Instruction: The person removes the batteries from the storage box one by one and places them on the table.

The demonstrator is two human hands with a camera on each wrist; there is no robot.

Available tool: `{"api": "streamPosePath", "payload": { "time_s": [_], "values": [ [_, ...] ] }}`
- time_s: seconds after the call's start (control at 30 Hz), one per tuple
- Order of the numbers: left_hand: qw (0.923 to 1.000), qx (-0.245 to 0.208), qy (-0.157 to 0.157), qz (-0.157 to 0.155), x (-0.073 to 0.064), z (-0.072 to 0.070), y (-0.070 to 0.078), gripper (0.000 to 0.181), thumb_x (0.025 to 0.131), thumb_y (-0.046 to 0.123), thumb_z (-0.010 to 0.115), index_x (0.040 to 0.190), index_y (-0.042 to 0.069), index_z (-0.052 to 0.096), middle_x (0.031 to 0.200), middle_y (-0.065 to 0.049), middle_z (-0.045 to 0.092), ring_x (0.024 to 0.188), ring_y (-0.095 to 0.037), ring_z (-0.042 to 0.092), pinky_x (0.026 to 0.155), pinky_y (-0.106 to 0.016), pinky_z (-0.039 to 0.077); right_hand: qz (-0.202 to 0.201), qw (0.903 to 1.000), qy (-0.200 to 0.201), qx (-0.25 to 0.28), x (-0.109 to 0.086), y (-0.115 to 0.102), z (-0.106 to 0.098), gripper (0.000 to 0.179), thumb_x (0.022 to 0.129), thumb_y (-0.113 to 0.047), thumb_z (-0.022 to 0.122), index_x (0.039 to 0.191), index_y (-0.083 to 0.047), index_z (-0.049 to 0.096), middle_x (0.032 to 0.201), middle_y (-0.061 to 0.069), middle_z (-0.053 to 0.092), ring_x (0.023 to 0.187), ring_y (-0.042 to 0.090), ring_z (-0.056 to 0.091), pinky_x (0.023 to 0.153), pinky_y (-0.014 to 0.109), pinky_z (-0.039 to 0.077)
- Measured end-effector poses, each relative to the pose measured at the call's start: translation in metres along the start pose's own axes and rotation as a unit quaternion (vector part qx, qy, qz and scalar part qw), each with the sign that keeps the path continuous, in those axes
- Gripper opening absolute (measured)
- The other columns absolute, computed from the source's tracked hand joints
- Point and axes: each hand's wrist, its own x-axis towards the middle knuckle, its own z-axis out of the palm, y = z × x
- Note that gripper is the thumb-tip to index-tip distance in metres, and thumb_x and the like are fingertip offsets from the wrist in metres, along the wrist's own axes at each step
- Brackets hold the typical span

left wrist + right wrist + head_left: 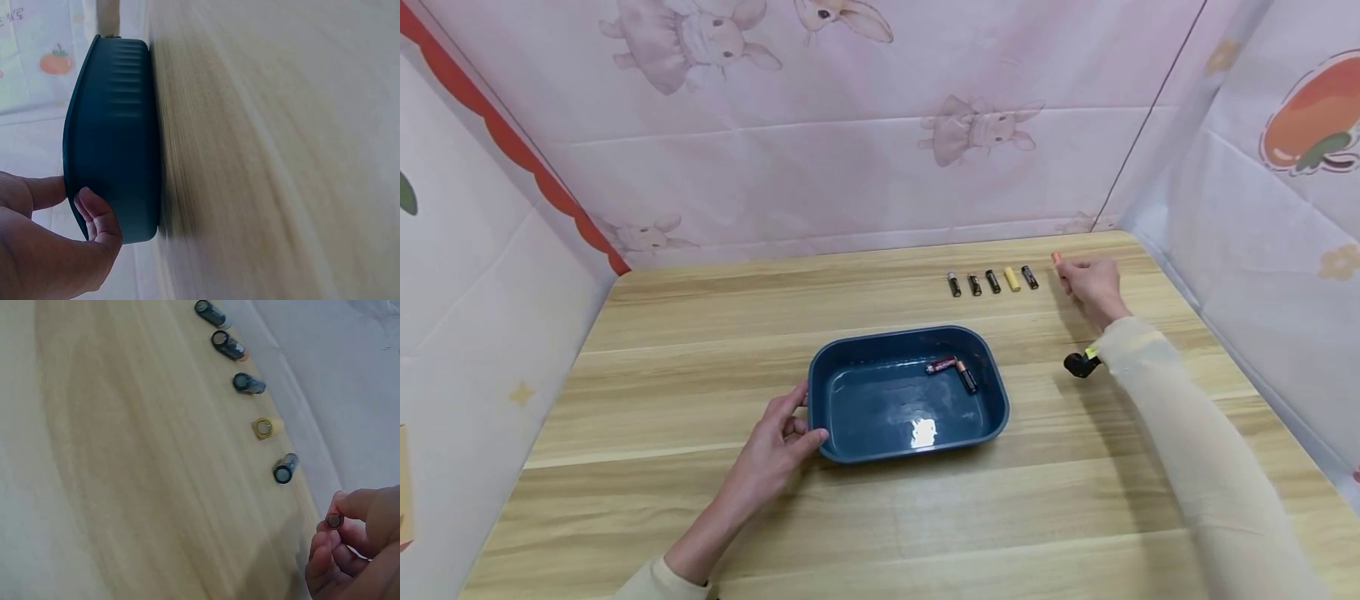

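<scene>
A dark blue plastic bin (917,330) stands on the wooden table. My left hand (771,450) holds its left end, thumb at the rim and fingers against the outer wall, as the left wrist view also shows. Inside lie a dark red battery (941,365) and a black-and-copper battery (966,377). At the far right of the table, my right hand (1093,287) pinches an orange-red battery (1056,258) between thumb and fingers. The end of that battery faces the right wrist camera. Left of this hand runs a row of several batteries, including a yellow one (1012,279) and black ones (1029,277).
The row of batteries lies near the back edge of the wooden table (700,333). A rabbit-printed cloth (850,175) hangs behind it, with more printed cloth on both sides. A black wrist camera (1081,364) sits under the right sleeve.
</scene>
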Motion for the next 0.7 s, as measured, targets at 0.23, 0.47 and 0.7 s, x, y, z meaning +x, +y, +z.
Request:
{"api": "streamPosePath", "payload": {
  "time_s": [0.23, 0.47, 0.7],
  "values": [
    [1.0000, -0.002, 0.002, -0.003, 0.000, 0.001, 0.000, 0.075, 0.098, 0.000, 0.069, 0.162, 0.007, 0.032, 0.144, -0.016, 0.041, 0.096, -0.022, 0.060, 0.068, -0.021, 0.048, -0.005, 0.9970, 0.014, -0.075, 0.007, 0.009, 0.010, 0.039, 0.099, -0.025, 0.070, 0.128, 0.001, 0.070, 0.107, 0.010, 0.073, 0.071, 0.006, 0.058, 0.055, 0.019, 0.046],
    [0.9999, 0.006, 0.004, -0.007, 0.000, 0.002, 0.000, 0.076, 0.098, 0.001, 0.070, 0.162, 0.008, 0.031, 0.144, -0.016, 0.042, 0.096, -0.023, 0.060, 0.067, -0.022, 0.048, -0.043, 0.9871, 0.027, -0.152, 0.005, 0.011, 0.014, 0.038, 0.100, -0.028, 0.070, 0.120, 0.004, 0.072, 0.125, 0.025, 0.067, 0.088, 0.019, 0.055, 0.062, 0.024, 0.044],
    [0.9999, 0.010, 0.006, -0.008, 0.000, 0.002, 0.001, 0.076, 0.098, 0.001, 0.070, 0.162, 0.007, 0.031, 0.143, -0.016, 0.042, 0.097, -0.023, 0.059, 0.067, -0.021, 0.047, -0.065, 0.9787, 0.035, -0.192, 0.003, 0.011, 0.018, 0.035, 0.101, -0.028, 0.066, 0.115, 0.003, 0.075, 0.119, 0.025, 0.070, 0.096, 0.032, 0.062, 0.071, 0.033, 0.045]
  ]
}}
